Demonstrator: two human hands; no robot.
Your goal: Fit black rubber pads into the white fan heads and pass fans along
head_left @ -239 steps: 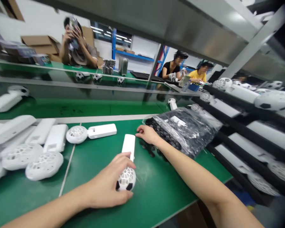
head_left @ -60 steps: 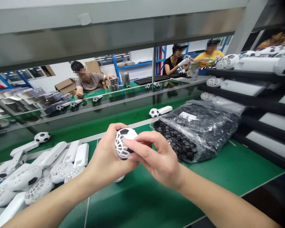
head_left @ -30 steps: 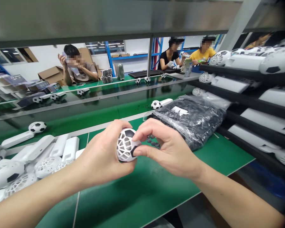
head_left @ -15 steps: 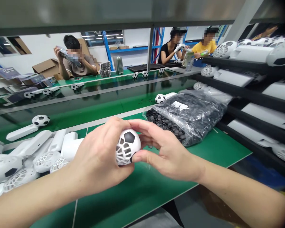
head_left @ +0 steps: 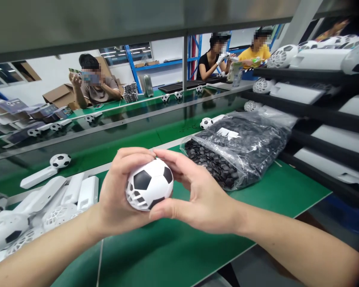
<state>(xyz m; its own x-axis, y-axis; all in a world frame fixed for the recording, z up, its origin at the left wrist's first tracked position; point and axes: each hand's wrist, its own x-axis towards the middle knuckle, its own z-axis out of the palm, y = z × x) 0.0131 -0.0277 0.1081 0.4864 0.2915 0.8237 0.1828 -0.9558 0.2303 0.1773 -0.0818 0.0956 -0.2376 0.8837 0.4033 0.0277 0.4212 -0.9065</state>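
Note:
Between my hands, above the green table, is a white soccer-ball-shaped part [head_left: 152, 181] with black pentagons and an open lattice at its lower left. My left hand [head_left: 116, 191] wraps round its left side. The fingers of my right hand [head_left: 194, 191] curve round the top and right, with the thumb pressed at the lower right edge. Beyond my right hand lies a clear plastic bag [head_left: 251, 139] of small black pieces, its open end facing me.
White ball-ended parts [head_left: 14, 229] are piled at the left. One more [head_left: 60, 160] rests on the conveyor [head_left: 137, 145]. Black trays [head_left: 311, 107] of similar parts are stacked at the right. Several people sit across the line.
The ball part has turned, so more of its solid white side with black pentagons shows and less of the lattice. My left hand has opened wider round it. The view has tilted slightly.

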